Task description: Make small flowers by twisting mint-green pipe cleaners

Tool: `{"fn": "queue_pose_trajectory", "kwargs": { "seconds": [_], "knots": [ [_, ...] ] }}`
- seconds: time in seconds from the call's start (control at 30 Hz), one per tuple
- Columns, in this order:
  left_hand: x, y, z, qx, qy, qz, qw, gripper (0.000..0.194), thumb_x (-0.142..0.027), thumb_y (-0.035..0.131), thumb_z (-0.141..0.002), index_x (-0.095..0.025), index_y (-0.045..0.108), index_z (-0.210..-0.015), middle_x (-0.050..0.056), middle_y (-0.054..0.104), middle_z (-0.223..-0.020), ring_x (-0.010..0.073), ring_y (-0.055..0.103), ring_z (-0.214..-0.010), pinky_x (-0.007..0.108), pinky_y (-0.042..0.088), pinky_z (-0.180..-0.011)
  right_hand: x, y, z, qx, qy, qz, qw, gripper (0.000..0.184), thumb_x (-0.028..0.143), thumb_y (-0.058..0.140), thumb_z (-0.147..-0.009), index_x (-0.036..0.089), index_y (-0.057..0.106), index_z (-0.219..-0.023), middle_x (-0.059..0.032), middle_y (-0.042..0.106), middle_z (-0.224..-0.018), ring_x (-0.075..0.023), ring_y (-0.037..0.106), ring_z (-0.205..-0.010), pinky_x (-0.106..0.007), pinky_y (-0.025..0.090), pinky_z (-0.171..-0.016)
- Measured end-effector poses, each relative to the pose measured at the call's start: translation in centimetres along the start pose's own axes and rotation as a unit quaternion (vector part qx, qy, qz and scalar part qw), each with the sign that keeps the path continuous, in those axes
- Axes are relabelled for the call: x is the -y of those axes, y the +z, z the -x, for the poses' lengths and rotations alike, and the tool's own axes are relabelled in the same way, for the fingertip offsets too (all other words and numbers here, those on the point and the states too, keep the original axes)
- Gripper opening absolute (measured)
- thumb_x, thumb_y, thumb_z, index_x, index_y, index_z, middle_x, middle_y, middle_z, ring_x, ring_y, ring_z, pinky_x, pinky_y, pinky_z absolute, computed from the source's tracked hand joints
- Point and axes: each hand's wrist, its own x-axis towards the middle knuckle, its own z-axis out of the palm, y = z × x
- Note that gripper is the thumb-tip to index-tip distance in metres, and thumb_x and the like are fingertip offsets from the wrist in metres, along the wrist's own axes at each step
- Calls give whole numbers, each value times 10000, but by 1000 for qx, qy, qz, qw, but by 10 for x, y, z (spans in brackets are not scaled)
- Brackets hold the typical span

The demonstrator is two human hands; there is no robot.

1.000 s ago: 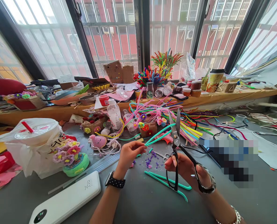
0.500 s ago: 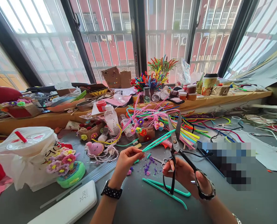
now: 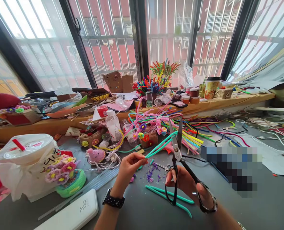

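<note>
Looking over the grey surface (image 3: 264, 204), backed along its far edge by a cluttered ledge (image 3: 240, 101). Across to the left edge for the plastic bag (image 3: 27, 179) around a lidded cup (image 3: 34, 145), then into the near left corner for the white power bank (image 3: 70, 210). Over towards the right edge, past a partly pixelated dark device (image 3: 220, 171). And in the middle, gripping the big scissors (image 3: 177, 155) in the right hand (image 3: 183, 179), with fingers through the handles and blades spread towards the far edge! Below, nearer the near edge, loose teal strips (image 3: 156, 192). Pinching teal strips (image 3: 160, 146) in the left hand (image 3: 132, 164), raised above the surface, reaching the left-side blade, impossible to tell whether between both. Beside the right hand, small scissors (image 3: 161, 165); between both hands, scattered purple bits (image 3: 150, 175).
</note>
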Motion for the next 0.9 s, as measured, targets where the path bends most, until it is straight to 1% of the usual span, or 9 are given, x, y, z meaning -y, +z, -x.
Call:
{"fn": "queue_pose_trajectory", "kwargs": {
  "seconds": [0.17, 0.33, 0.47, 0.53, 0.67, 0.8, 0.9],
  "knots": [
    [1, -1, -1, 30, -7, -14, 999, 162, -214, 721, -534, -125, 598, -589, 0, 640, -604, 120, 610, -558, 208, 488, -566, 2, -5, -1, -20, -26, 3, 999, 503, 651, 507, -584, 222, 560, -840, -93, 530, -887, -242, 501, -866, -423, 393, -819],
    [1, -1, 0, 40, -4, -20, 999, 163, -219, 716, -542, -125, 593, -592, -2, 639, -627, 119, 610, -569, 217, 494, -580, -2, -7, -2, -27, -30, -20, 999, 500, 614, 560, -574, 216, 585, -876, -89, 566, -979, -250, 503, -960, -425, 342, -892],
    [0, -1, 0, 58, 10, -21, 998, 151, -214, 709, -555, -125, 594, -598, -4, 630, -627, 120, 609, -586, 221, 497, -596, -3, -8, -2, -57, -37, -42, 997, 480, 570, 547, -618, 206, 601, -928, -99, 576, -1021, -265, 507, -976, -442, 331, -896],
    [-1, -1, 1, 55, 14, -25, 998, 150, -213, 709, -555, -125, 594, -597, -4, 627, -625, 116, 606, -574, 214, 495, -583, -4, -10, -3, -66, -42, -53, 996, 466, 548, 549, -626, 203, 604, -934, -96, 581, -1018, -265, 509, -974, -439, 338, -890],
    [-1, -1, 0, 32, 5, -40, 999, 163, -225, 712, -547, -125, 592, -593, 2, 629, -628, 124, 604, -570, 228, 498, -582, -6, -15, -2, -77, -50, -68, 993, 425, 540, 526, -637, 176, 610, -838, -89, 588, -884, -238, 537, -864, -401, 399, -817],
    [2, -3, -1, 40, 5, -45, 998, 160, -233, 704, -561, -126, 597, -610, 11, 635, -637, 131, 608, -597, 235, 499, -601, -7, -18, 1, -78, -53, -72, 993, 393, 528, 529, -636, 164, 585, -773, -61, 553, -763, -186, 532, -735, -348, 448, -728],
    [5, -4, -2, 42, 8, -42, 998, 160, -235, 704, -563, -125, 598, -613, 15, 636, -639, 131, 608, -599, 233, 498, -603, -8, -18, 3, -68, -55, -87, 992, 369, 500, 563, -626, 162, 575, -773, -23, 523, -642, -135, 508, -562, -294, 475, -587]
  ]
}}
